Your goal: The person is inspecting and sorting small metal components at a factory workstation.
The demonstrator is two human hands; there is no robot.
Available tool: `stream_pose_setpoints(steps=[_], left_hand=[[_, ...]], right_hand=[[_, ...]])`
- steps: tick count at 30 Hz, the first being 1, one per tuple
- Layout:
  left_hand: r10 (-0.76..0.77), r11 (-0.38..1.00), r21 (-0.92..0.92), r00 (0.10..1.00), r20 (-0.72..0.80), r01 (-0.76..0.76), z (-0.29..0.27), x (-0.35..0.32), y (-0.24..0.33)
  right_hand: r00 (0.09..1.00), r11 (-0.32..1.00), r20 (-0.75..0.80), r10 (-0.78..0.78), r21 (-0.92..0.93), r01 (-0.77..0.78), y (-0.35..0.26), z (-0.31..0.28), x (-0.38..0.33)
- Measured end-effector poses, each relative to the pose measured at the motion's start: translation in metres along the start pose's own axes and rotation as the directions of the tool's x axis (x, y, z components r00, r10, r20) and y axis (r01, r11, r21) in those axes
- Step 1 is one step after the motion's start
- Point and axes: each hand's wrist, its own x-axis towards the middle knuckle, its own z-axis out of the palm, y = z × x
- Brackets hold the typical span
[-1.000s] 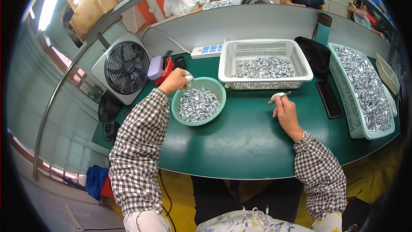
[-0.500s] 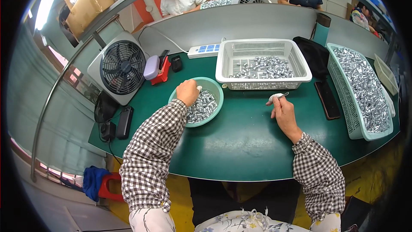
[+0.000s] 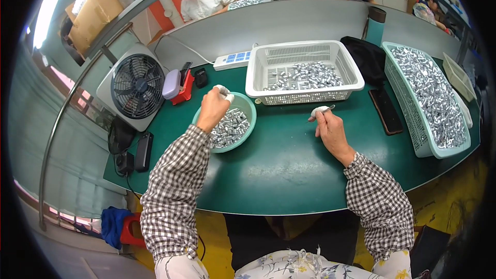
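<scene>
Over the far-left rim of a pale green bowl (image 3: 250, 124) is my left hand (image 3: 214, 108), its fingers curled together. White coverings wrap its fingertips, and whatever is pinched there is hidden. Small silvery metal cylinders (image 3: 230, 128) fill the bottom of the bowl. To the right, above the bare green tabletop, my right hand (image 3: 331, 132) grips a thin metal tool (image 3: 331, 107) whose end sticks out past the wrapped fingers. Most of that tool is covered by the hand.
Behind my hands stands a white basket (image 3: 305, 96) partly filled with metal cylinders. A fuller green basket (image 3: 408, 108) is at the right, beside a phone (image 3: 385, 112). A fan (image 3: 137, 85), red holder (image 3: 183, 90) and power strip (image 3: 232, 60) line the left and back. Co-workers sit beyond the partition.
My left hand has risen from the cylinders in the bowl toward its far rim. The right hand keeps its grip on the tool. The whole view has shifted slightly.
</scene>
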Motion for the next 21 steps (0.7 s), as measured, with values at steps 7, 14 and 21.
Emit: stream_pose_setpoints(steps=[7, 14, 21], left_hand=[[0.130, 0.782, -0.622, 0.969, 0.210, 0.030, 0.015, -0.076, 0.072], [0.169, 0.579, -0.790, 0.918, 0.359, 0.202, 0.059, -0.101, 0.086], [0.109, 0.330, -0.812, 0.835, 0.539, 0.481, 0.078, -0.097, 0.063]], right_hand=[[1.000, 1.000, -0.010, -0.011, -0.010, 0.011, 0.004, 0.001, -0.001], [0.991, 0.993, -0.077, -0.110, -0.056, 0.106, 0.010, 0.009, -0.002], [0.989, 0.990, -0.075, -0.128, -0.062, 0.124, 0.004, 0.005, -0.004]])
